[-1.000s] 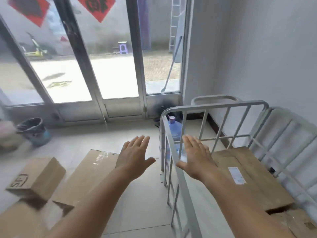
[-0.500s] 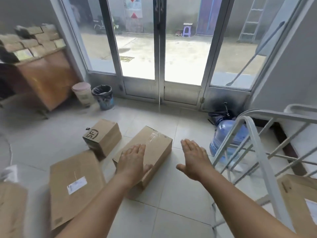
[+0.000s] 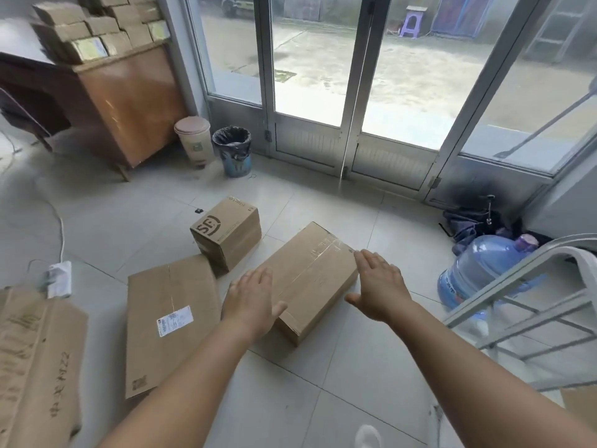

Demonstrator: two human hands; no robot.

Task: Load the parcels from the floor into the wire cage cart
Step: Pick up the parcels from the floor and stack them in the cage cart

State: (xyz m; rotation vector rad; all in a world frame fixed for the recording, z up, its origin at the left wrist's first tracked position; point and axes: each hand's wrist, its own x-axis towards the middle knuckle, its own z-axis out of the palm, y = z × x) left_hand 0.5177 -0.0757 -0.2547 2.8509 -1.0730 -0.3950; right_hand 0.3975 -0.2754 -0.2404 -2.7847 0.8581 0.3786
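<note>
Neither grip has closed on anything: the left hand (image 3: 252,299) and the right hand (image 3: 381,287) are both spread flat, fingers straight, reaching toward the taped parcel (image 3: 310,279), which lies on the tiled floor (image 3: 323,399). The left hand sits over its near left edge and the right hand at its far right corner; whether either palm already touches the cardboard cannot be told.

This taped parcel is the landmark. It is a long, low carton with clear tape down its top seam, and it looks stiff and square-edged, so it should hold its shape under pressure. Its weight is unknown. The tape and plain cardboard are smooth, so squeezing the sides alone risks a slip; palms on the two opposite long sides with fingers hooked under the bottom edges would be the safer hold.

Just beyond its left side stands the cube parcel (image 3: 226,234). To its left lies the flat parcel (image 3: 168,321), bearing a white label, and further left another wide carton (image 3: 35,367). To its right, near a blue water jug (image 3: 475,273), rises the wire cage cart (image 3: 517,302), the destination.
</note>
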